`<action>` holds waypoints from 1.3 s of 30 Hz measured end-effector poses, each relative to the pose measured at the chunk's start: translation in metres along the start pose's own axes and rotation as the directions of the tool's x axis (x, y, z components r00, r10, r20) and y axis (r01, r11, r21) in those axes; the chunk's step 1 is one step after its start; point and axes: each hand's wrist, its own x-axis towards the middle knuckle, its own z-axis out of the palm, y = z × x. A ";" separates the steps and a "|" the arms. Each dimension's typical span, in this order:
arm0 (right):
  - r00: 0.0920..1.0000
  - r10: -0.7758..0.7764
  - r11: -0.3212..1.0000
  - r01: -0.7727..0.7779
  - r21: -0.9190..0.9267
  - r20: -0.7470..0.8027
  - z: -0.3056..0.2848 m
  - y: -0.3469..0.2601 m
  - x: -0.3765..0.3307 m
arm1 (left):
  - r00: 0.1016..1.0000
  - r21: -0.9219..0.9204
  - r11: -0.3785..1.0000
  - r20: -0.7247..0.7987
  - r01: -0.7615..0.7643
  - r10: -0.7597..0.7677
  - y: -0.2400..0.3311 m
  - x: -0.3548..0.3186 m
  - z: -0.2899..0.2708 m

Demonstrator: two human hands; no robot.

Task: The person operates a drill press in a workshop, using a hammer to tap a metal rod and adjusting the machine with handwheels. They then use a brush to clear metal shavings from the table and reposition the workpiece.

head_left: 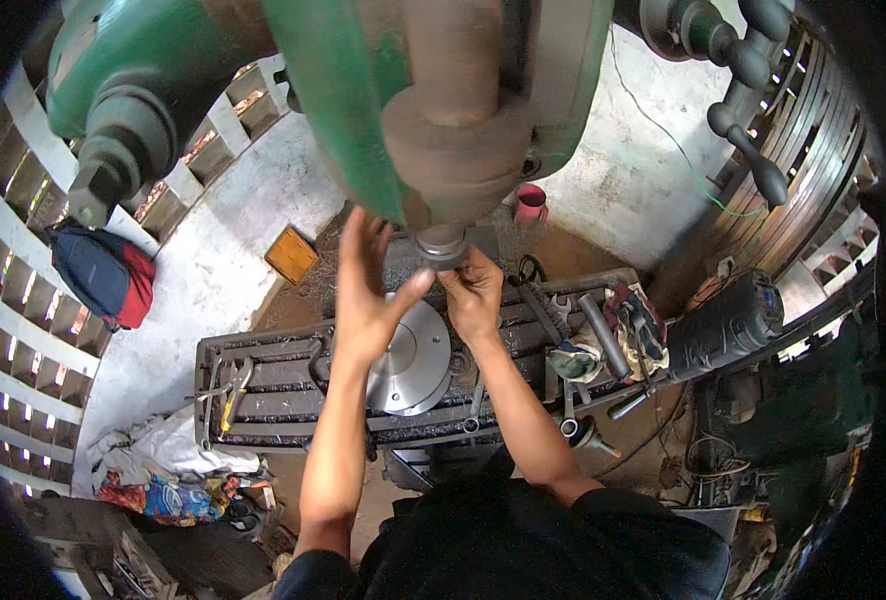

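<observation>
Right hand (476, 293) | round metal piece (442, 243) | touching, just up-left of hand

No legible lettering, numbers or signs on anything in view.

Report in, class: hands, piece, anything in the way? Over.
Right hand gripping round metal fitting near spindle. Left hand open, blurred. View blocked: left hand partly hides silver disc on slotted table.
</observation>
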 end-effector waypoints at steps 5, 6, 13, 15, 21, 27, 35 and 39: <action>0.999 0.004 0.999 -0.002 -0.032 0.049 -0.006 -0.001 0.001 | 0.988 0.241 0.970 0.142 0.029 -0.065 0.013 -0.017 0.022; 0.998 -0.010 1.000 0.011 -0.018 0.064 -0.005 -0.002 0.003 | 0.982 0.292 0.954 0.190 -0.064 0.008 0.021 -0.034 0.013; 0.998 0.041 0.996 -0.044 0.077 0.043 -0.002 -0.003 -0.001 | 0.968 0.162 0.980 0.200 0.118 -0.149 0.036 0.018 0.009; 0.999 0.033 0.999 -0.032 -0.031 0.030 -0.002 -0.002 -0.001 | 0.917 0.246 0.942 0.272 0.228 -0.292 0.034 0.026 0.019; 0.997 0.013 0.995 -0.005 -0.102 0.072 -0.006 -0.005 0.003 | 0.890 -0.130 0.934 0.369 0.334 -0.267 0.068 -0.045 -0.003; 0.996 0.043 0.999 -0.042 -0.011 0.076 -0.001 -0.011 0.000 | 0.942 0.161 0.965 0.232 0.207 -0.241 0.032 0.027 0.015; 0.999 0.014 0.997 -0.010 -0.082 0.049 -0.002 -0.007 0.003 | 0.940 0.046 0.999 0.341 -0.020 0.003 0.073 -0.048 0.021; 0.997 0.007 1.000 -0.006 -0.015 0.073 -0.002 -0.010 0.003 | 0.886 0.284 0.916 0.288 0.283 -0.363 0.027 0.034 -0.004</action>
